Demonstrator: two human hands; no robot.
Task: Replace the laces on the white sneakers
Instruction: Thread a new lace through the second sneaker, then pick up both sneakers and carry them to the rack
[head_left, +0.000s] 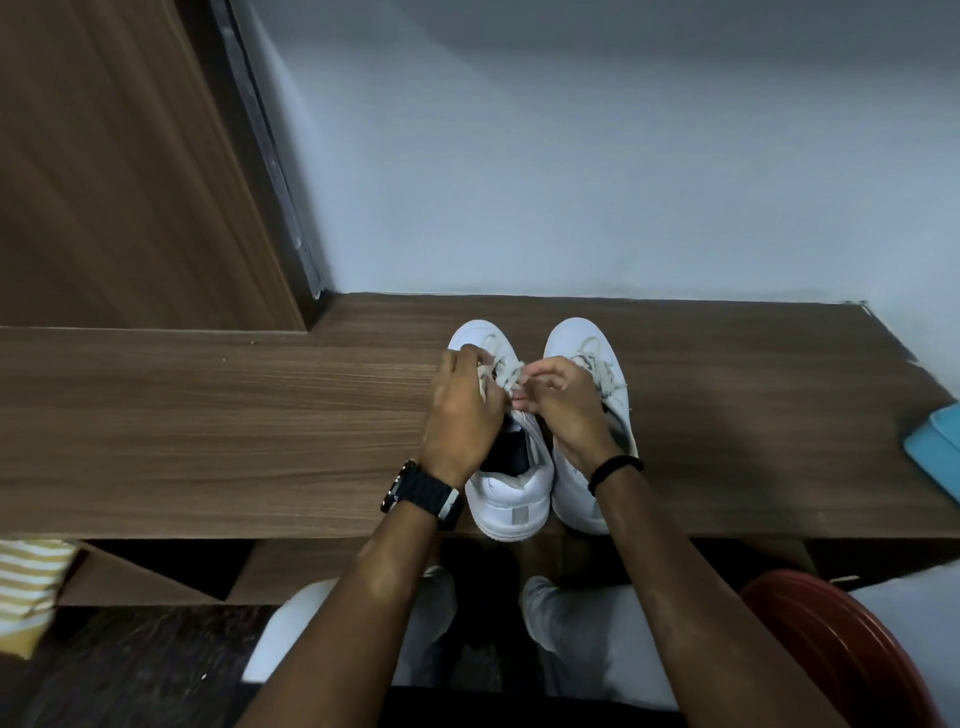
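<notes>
- Overhead, head view: two white sneakers stood side by side on a wooden shelf, heels toward the person.
- Left hand and right hand each pinched the lace over the left sneaker.
- Right sneaker remained laced and untouched.
- Judged stage: early; old laces apparently still threaded, no replacement laces visible.

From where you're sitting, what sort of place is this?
Probably a room at home, at a built-in wooden desk against a painted wall. A red plastic chair stands alongside, and the white sneakers sit on the desk.
</notes>
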